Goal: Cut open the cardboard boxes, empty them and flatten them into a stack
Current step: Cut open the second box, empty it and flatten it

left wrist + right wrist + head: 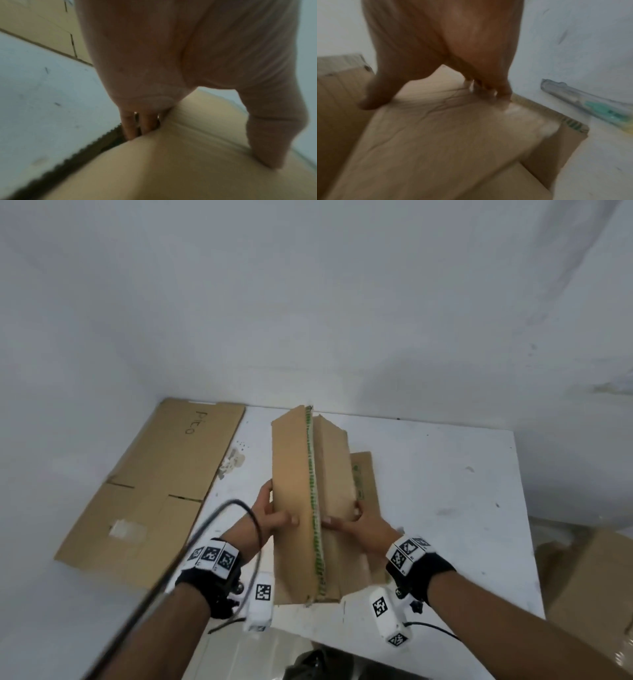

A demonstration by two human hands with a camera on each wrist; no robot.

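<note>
A brown cardboard box [294,491] is partly folded over the white table, its two panels meeting in a raised ridge edged with green-printed tape [313,501]. My left hand [279,506] grips the left panel's edge, thumb on top and fingers [137,125] tucked beneath. My right hand [342,517] holds the right panel, with the thumb lying on top near the ridge and the fingers curled round the right edge. A lower flap [364,484] with green print sticks out at the right. In the wrist views the box [171,169] [445,135] fills the lower part of the picture.
A large flattened cardboard sheet [154,481] lies on the left, partly over the table's [445,491] edge. Another cardboard box [589,583] stands on the floor at the right. A clear tool with a green part [590,105] lies on the table right of the box. White walls close in behind.
</note>
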